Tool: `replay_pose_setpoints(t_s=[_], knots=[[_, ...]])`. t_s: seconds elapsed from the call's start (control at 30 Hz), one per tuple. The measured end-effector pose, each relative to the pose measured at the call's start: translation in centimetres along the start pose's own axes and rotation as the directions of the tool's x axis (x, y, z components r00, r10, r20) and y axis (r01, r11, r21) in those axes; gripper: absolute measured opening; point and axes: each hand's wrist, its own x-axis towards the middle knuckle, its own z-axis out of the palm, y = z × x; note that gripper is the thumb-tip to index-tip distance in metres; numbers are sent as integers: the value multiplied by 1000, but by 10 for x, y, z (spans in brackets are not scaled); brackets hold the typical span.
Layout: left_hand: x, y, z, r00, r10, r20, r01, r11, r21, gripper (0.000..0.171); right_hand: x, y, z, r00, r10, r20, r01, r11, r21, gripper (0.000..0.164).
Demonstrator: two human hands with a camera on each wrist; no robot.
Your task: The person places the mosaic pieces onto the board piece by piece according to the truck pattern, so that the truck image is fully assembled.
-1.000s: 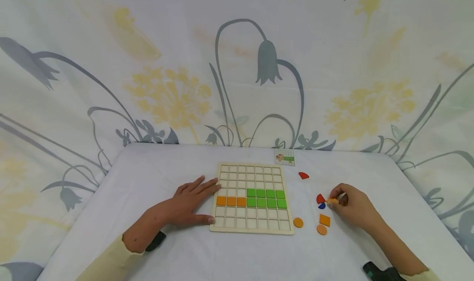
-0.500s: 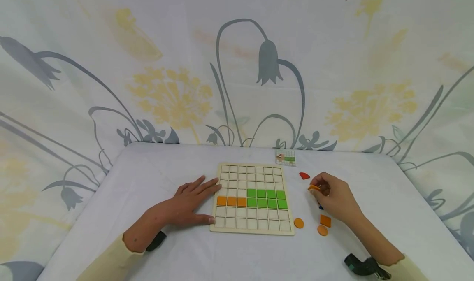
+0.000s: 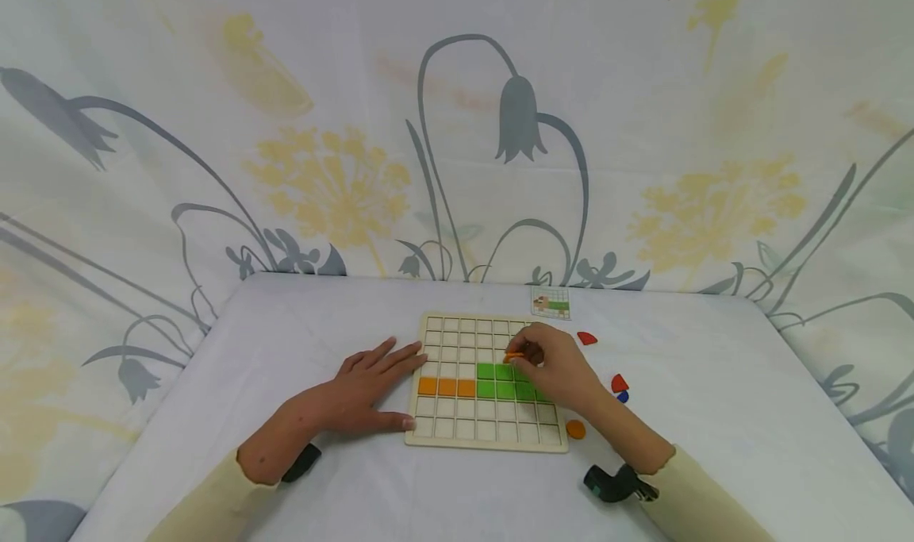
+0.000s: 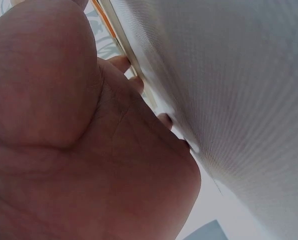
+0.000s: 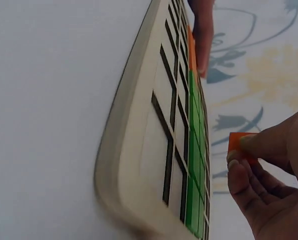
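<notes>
A cream grid board [image 3: 466, 431] lies on the table. Three orange square tiles [image 3: 446, 387] sit in one of its rows, beside two rows of green square tiles [image 3: 485, 390]. Spread flat at the board's left edge, my left hand [image 3: 371, 391] has its fingertips and thumb tip touching the rim. My right hand [image 3: 560, 367] is over the board's right half and pinches an orange tile [image 5: 235, 142] between thumb and fingers. In the right wrist view that tile shows a straight-edged corner; the rest is behind the fingers. The hand covers some green tiles.
A small picture card [image 3: 550, 302] lies behind the board. To the right are two red quarter-round pieces, the farther one [image 3: 587, 338] apart from a small blue piece [image 3: 623, 397]. An orange disc [image 3: 575, 429] lies by the board's near right corner. Black wrist cameras [image 3: 610, 485] sit under both wrists.
My right hand has carried the orange tile leftward from the loose pieces to above the board. Its forearm now hides an orange square and a disc. The left hand stays put.
</notes>
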Motion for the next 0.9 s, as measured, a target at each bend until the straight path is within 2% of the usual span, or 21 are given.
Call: replay_pose_setpoints(t_s=[0.17, 0.43, 0.63, 0.9], knots=[[0, -1, -1, 1000, 0, 0, 0, 1000, 4, 95, 17, -11, 21, 999, -32, 31, 32, 999, 9, 12], [1, 1, -1, 1000, 0, -3, 0, 1000, 3, 94, 38, -19, 40, 996, 2, 93, 1, 999, -39, 0], [2, 1, 0, 1000, -5, 3, 5, 1000, 5, 94, 37, -18, 44, 993, 19, 121, -11, 998, -65, 7], [1, 1, -1, 1000, -8, 2, 8, 1000, 2, 94, 26, -18, 38, 995, -52, 84, 60, 994, -96, 6]])
